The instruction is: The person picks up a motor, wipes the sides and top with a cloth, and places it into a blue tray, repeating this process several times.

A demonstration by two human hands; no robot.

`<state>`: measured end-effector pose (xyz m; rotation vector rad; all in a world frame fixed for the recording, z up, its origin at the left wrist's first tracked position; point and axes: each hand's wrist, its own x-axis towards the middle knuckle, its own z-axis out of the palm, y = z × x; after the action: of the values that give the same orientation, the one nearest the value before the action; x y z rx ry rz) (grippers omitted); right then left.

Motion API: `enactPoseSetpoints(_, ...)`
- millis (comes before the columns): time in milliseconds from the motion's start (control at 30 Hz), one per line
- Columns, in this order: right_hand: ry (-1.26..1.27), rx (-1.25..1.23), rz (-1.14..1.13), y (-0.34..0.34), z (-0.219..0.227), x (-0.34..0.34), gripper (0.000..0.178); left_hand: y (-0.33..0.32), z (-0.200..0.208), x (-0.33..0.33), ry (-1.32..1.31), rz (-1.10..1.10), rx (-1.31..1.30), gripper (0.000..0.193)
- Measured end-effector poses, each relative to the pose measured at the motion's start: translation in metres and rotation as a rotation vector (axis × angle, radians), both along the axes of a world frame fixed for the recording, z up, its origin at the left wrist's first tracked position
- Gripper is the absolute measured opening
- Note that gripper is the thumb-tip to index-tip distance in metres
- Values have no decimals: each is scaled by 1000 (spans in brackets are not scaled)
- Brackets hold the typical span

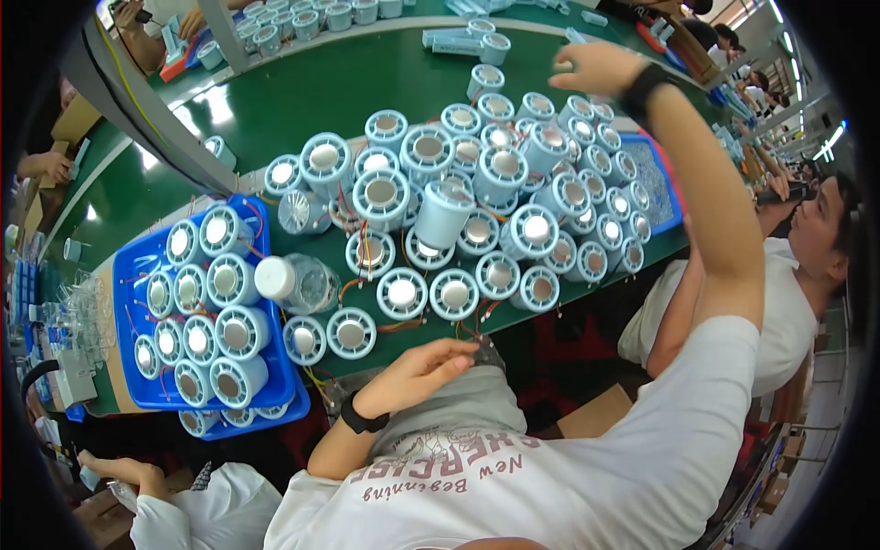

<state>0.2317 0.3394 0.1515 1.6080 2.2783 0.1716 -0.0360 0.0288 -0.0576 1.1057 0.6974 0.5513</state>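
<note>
My right hand [596,66] reaches, fingers spread and empty, over the round pale-blue fan units [477,197] heaped mid-worktop [302,101] — my left hand [417,371] rests loosely open at the near edge, beside the blue tray [128,275].

Dozens of round pale-blue fan units [381,199], two blue trays [128,275], one clear plastic bottle [298,282].

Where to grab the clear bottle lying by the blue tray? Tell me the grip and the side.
Take the bottle round its clear body, coming from above. It lies on its side on the green table, white cap toward the blue tray, so the rounded flank faces up. Fan units crowd its far and near sides, so a grip across the middle, fingers slipping down either flank, looks easiest.
</note>
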Motion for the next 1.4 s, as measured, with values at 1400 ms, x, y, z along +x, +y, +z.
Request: enactPoseSetpoints(1400, 729, -623, 660, -244, -26, -102, 90, -70, 41, -18, -507, 628, 74, 62)
